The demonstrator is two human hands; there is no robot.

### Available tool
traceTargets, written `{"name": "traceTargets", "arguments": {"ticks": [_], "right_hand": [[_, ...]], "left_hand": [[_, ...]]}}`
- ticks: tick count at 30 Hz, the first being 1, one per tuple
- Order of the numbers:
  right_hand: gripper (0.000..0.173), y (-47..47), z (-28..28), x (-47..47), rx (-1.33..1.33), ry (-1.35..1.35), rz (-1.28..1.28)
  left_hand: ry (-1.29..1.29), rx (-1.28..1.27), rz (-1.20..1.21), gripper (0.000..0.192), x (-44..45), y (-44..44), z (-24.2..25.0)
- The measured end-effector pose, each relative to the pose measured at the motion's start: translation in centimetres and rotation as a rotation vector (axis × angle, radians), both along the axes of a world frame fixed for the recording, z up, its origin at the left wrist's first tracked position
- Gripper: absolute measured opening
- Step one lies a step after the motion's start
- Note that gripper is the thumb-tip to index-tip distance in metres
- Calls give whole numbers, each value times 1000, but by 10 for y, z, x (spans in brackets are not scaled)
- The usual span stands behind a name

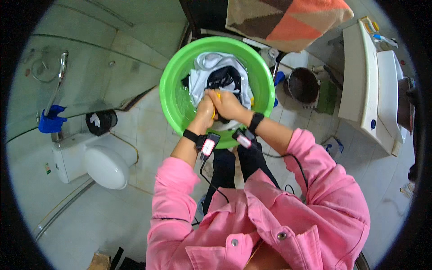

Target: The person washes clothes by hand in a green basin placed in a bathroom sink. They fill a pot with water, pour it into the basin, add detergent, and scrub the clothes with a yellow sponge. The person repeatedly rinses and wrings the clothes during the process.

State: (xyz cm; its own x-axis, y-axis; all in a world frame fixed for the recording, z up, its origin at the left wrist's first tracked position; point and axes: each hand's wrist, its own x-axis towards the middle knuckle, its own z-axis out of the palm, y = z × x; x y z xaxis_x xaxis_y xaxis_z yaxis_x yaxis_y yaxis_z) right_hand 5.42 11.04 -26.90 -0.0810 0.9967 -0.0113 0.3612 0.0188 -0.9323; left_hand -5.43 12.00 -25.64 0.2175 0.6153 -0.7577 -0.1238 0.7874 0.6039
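A green plastic basin [166, 84] stands before me with water and wet clothes in it. Over its near half, my left hand [206, 107] and my right hand [227, 103] are pressed together, both closed on a bunched cloth. Yellow parts of that cloth show between the fingers, and dark fabric hangs just below; the rest is hidden by my hands. White fabric [199, 82] and black fabric [224, 77] lie heaped in the basin beyond my hands. Each wrist bears a black strap with a small cabled device.
At the left are a white toilet [106, 167], a black bin [101, 122] and a glass shower screen [135, 57]. A patterned towel [287, 20] hangs beyond the basin. On the right stand a dark bucket [302, 86] and a white washbasin [389, 94]. The floor is tiled.
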Motion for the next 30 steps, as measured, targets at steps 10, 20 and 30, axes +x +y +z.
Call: {"name": "traceTargets", "arguments": {"ticks": [10,20,30], "right_hand": [[42,4,-10,42,-392,297,17],[53,3,5,28,-342,255,42],[19,-1,35,31,6,157,167]], "left_hand": [[-300,59,53,30,-37,2,14],[176,446,-1,30,-27,-11,1],[39,83,269,36,-23,3,-2]]}}
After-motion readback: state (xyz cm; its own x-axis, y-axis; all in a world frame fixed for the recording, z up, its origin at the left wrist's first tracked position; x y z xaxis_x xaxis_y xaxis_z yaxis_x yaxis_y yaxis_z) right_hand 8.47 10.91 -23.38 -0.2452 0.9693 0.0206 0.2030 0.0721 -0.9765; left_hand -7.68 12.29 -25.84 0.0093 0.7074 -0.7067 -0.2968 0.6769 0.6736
